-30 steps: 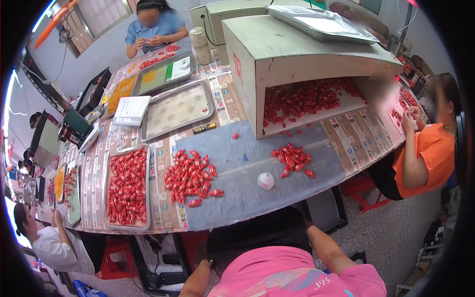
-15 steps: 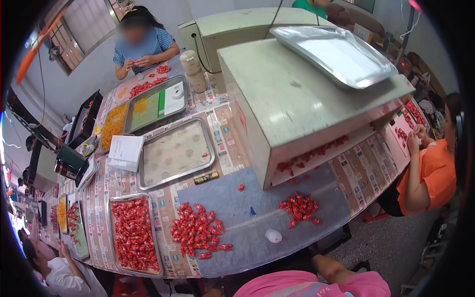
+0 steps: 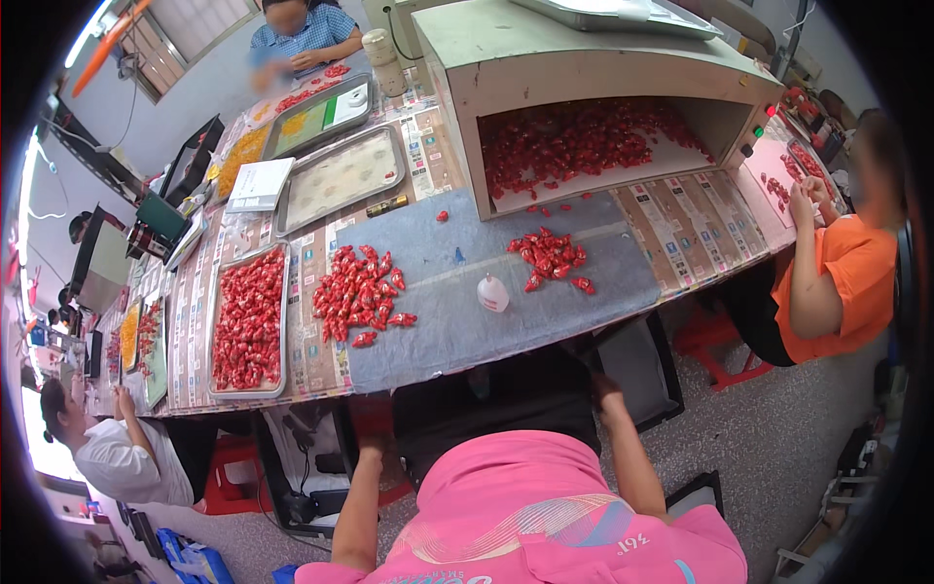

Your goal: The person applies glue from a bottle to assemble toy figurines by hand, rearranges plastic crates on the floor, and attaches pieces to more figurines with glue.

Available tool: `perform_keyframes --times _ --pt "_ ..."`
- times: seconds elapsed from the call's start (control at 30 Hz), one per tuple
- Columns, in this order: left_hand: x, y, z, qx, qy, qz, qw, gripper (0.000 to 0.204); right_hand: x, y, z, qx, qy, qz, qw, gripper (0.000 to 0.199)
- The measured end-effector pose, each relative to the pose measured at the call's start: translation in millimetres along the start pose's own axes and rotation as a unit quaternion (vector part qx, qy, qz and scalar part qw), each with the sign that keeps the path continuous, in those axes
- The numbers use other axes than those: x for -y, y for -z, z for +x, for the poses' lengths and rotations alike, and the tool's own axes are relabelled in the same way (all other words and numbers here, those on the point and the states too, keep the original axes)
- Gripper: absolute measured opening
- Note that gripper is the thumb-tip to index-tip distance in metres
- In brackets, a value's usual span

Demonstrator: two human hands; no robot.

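Observation:
Both my arms hang down beside my lap, below the near table edge. My left hand (image 3: 372, 452) is low beside my thigh, close to a red stool (image 3: 397, 492); its fingers are hidden. My right hand (image 3: 607, 391) is by my other thigh, near a black-rimmed bin (image 3: 654, 382); its fingers don't show clearly. On the grey-blue mat (image 3: 428, 336) lie a larger pile of small red pieces (image 3: 352, 292) and a smaller red pile (image 3: 547, 255). Between them and nearer me stands a small whitish translucent bottle (image 3: 493, 294).
A metal tray (image 3: 284, 336) full of red pieces is at the left, with another tray (image 3: 341, 177) behind it. A pale metal box (image 3: 584, 49), open-fronted with red pieces inside, stands at the back right. Co-workers sit left, right (image 3: 827, 282) and across the table.
My view has tipped downward, so the table sits higher in the picture and my lap and both forearms now show. The piles and bottle have kept their places on the mat.

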State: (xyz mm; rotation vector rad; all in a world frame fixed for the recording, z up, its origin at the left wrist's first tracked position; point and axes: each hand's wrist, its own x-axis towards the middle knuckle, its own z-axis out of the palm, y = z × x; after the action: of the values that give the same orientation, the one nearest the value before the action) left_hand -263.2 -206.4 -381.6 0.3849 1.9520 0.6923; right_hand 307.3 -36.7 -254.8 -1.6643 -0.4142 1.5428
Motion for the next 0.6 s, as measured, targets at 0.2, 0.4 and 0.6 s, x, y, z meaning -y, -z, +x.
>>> perform_keyframes --times 0.2,0.4,0.6 --pt "-240.7 -11.8 -234.2 -0.056 -0.363 0.347 0.863 0.020 75.7 19.5 -76.7 -0.082 0.263 0.008 0.961 0.013" --pt "-363.2 -50.4 -342.5 0.168 -0.430 0.216 0.860 0.020 155.1 -56.9 -154.8 0.009 0.385 0.020 0.923 0.013" --pt "-395.7 -90.6 -296.6 -0.035 -0.585 0.130 0.799 0.025 188.5 -139.3 -163.2 0.134 0.556 -0.189 0.798 0.025"
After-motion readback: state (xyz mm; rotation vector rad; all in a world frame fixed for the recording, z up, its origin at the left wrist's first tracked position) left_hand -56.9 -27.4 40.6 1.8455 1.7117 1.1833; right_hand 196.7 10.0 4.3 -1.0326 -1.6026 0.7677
